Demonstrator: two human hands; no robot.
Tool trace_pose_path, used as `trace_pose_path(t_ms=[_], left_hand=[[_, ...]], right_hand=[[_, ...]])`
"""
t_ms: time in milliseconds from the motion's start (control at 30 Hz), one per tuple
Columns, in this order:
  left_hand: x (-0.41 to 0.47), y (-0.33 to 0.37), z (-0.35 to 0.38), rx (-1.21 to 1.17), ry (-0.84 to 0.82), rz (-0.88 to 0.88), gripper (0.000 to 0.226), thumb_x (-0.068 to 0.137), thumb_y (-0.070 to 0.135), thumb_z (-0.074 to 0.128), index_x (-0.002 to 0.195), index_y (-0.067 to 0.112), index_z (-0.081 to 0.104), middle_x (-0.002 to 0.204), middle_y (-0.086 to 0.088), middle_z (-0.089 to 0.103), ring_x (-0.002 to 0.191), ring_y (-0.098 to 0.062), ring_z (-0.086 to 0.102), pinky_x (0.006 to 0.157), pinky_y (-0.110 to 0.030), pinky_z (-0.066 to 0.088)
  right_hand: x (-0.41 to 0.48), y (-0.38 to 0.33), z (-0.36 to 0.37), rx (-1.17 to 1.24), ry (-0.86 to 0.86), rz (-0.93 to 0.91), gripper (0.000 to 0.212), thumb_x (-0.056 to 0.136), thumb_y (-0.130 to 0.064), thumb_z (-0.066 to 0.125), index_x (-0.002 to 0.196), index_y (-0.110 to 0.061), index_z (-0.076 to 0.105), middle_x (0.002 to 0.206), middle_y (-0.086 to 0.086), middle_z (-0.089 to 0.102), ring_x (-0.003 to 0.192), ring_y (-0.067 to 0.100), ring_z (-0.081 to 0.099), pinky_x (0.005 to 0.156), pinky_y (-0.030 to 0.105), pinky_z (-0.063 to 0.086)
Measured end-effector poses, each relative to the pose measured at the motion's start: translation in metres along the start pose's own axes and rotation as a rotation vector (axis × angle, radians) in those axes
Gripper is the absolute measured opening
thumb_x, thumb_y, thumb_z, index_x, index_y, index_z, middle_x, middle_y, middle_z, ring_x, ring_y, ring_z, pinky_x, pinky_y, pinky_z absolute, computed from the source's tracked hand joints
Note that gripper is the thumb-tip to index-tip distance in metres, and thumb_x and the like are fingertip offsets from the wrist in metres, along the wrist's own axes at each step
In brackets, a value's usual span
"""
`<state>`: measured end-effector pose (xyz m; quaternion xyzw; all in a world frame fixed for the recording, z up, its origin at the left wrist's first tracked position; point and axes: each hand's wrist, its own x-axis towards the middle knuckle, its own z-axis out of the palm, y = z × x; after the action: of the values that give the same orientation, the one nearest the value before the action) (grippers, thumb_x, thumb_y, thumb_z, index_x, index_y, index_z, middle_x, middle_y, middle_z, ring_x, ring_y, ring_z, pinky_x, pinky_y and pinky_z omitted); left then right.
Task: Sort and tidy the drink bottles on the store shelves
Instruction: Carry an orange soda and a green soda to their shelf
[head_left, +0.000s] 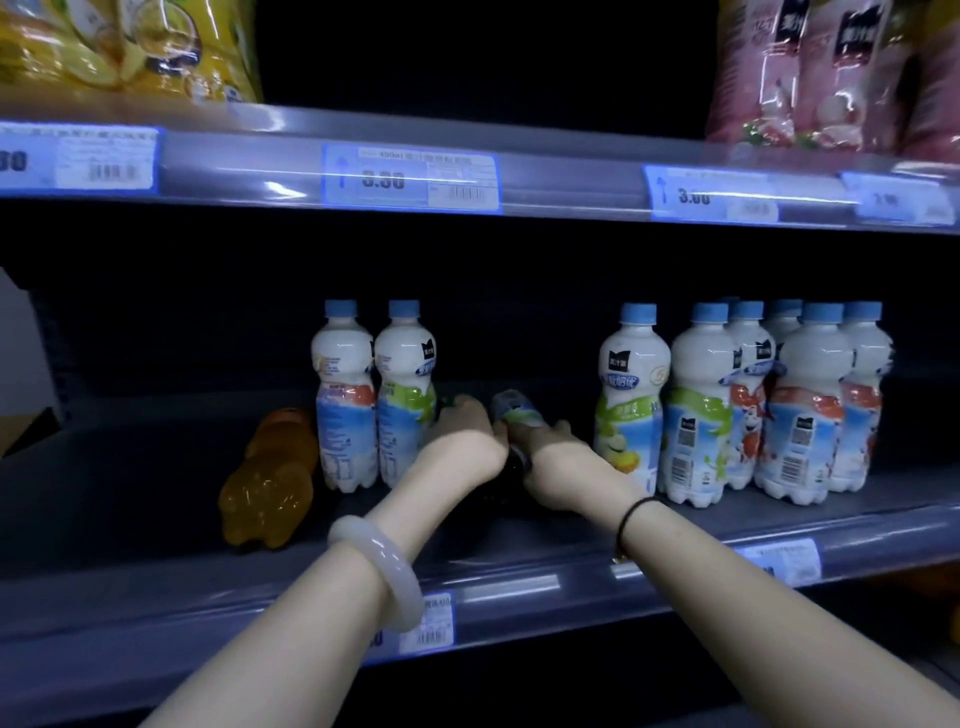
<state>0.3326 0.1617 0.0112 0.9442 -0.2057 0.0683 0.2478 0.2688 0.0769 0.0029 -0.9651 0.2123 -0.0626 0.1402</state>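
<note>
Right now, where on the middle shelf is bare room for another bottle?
Bare: shelf left of the orange bottle. Crowded: the gap between two white bottles and the right cluster, filled by left hand, right hand and dark bottle.

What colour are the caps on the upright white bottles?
Light blue caps, clearest in the head view.

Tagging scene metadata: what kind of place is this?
Most likely a shop's drinks aisle: printed price tags along the shelf edge, rows of identical blue-capped white bottles, pink multipacks on the shelf above.
</note>
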Motion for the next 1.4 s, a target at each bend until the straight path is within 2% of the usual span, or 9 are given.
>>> trace_pose_path(t_ms=[267,467,667,867,1033,1100,1200,1300,1400], left_hand=[[-0.01,-0.005,-0.007,-0.302,-0.233,-0.151,0.044,0.09,0.037,0.051,0.117,0.002,0.053,0.111,-0.016,0.061,0.097,-0.03,0.061,0.072,-0.033,0.052],[-0.034,-0.009,-0.03,-0.417,-0.439,-0.302,0.04,0.079,0.04,0.061,0.094,0.008,0.044,0.078,-0.01,0.053,0.061,-0.024,0.055,0.033,-0.019,0.04],[-0.038,-0.013,-0.015,-0.574,-0.355,-0.212,0.057,0.076,0.028,0.073,0.123,0.002,0.055,0.128,-0.014,0.058,0.116,-0.029,0.057,0.083,-0.032,0.046],[-0.05,-0.041,-0.015,-0.762,-0.162,-0.238,0.073,0.061,0.044,0.077,0.12,0.007,0.054,0.111,-0.006,0.06,0.093,-0.021,0.056,0.075,-0.026,0.042],[-0.056,-0.054,-0.027,-0.818,-0.205,-0.056,0.064,0.053,0.043,0.079,0.107,0.012,0.064,0.095,-0.002,0.073,0.088,-0.016,0.069,0.077,-0.029,0.053],[-0.059,-0.06,-0.026,-0.88,-0.232,-0.008,0.058,0.059,0.038,0.08,0.108,0.014,0.06,0.096,-0.002,0.073,0.089,-0.016,0.069,0.078,-0.029,0.053],[-0.059,-0.066,-0.023,-1.031,-0.249,0.017,0.054,0.068,0.021,0.08,0.108,0.021,0.044,0.104,-0.006,0.068,0.091,-0.019,0.069,0.075,-0.03,0.056],[-0.057,-0.064,-0.02,-1.127,-0.242,0.042,0.061,0.065,0.007,0.081,0.11,0.024,0.043,0.108,-0.01,0.067,0.095,-0.023,0.069,0.079,-0.035,0.056],[-0.057,-0.064,-0.018,-1.114,-0.248,0.051,0.057,0.068,0.001,0.077,0.116,0.014,0.05,0.106,-0.01,0.069,0.096,-0.023,0.068,0.084,-0.039,0.055]], right_hand=[[-0.039,-0.003,-0.03,0.092,0.266,-0.267,0.022,0.086,-0.02,0.055,0.107,-0.013,0.058,0.102,0.014,0.052,0.096,0.039,0.057,0.075,0.03,0.041],[-0.032,-0.02,-0.069,0.002,0.624,-0.285,0.029,0.093,-0.034,0.048,0.101,-0.007,0.053,0.103,0.023,0.06,0.096,0.042,0.057,0.069,0.034,0.033],[-0.03,-0.038,-0.09,-0.013,0.819,-0.238,0.041,0.093,-0.04,0.05,0.086,-0.002,0.06,0.093,0.024,0.068,0.089,0.042,0.064,0.064,0.032,0.032],[-0.025,-0.026,-0.101,0.123,0.76,-0.088,0.038,0.094,-0.039,0.051,0.091,-0.002,0.058,0.104,0.024,0.066,0.099,0.042,0.06,0.067,0.031,0.031],[-0.023,-0.027,-0.104,0.17,0.643,-0.009,0.048,0.09,-0.059,0.046,0.083,-0.011,0.048,0.106,0.018,0.065,0.103,0.038,0.059,0.069,0.033,0.034],[-0.024,-0.023,-0.099,0.186,0.594,-0.039,0.061,0.085,-0.069,0.043,0.105,-0.013,0.056,0.114,0.017,0.063,0.107,0.036,0.059,0.072,0.033,0.039],[-0.03,-0.014,-0.091,0.222,0.445,-0.092,0.077,0.078,-0.068,0.055,0.139,-0.024,0.038,0.135,0.019,0.048,0.116,0.038,0.054,0.088,0.037,0.046],[-0.036,-0.01,-0.087,0.419,0.261,-0.101,0.074,0.071,-0.061,0.067,0.126,-0.019,0.041,0.099,0.01,0.064,0.07,0.022,0.068,0.056,0.031,0.054],[-0.038,0.001,-0.077,0.521,0.098,-0.101,0.055,0.071,-0.046,0.075,0.104,-0.018,0.041,0.075,0.004,0.059,0.035,0.011,0.053,0.034,0.017,0.037]])
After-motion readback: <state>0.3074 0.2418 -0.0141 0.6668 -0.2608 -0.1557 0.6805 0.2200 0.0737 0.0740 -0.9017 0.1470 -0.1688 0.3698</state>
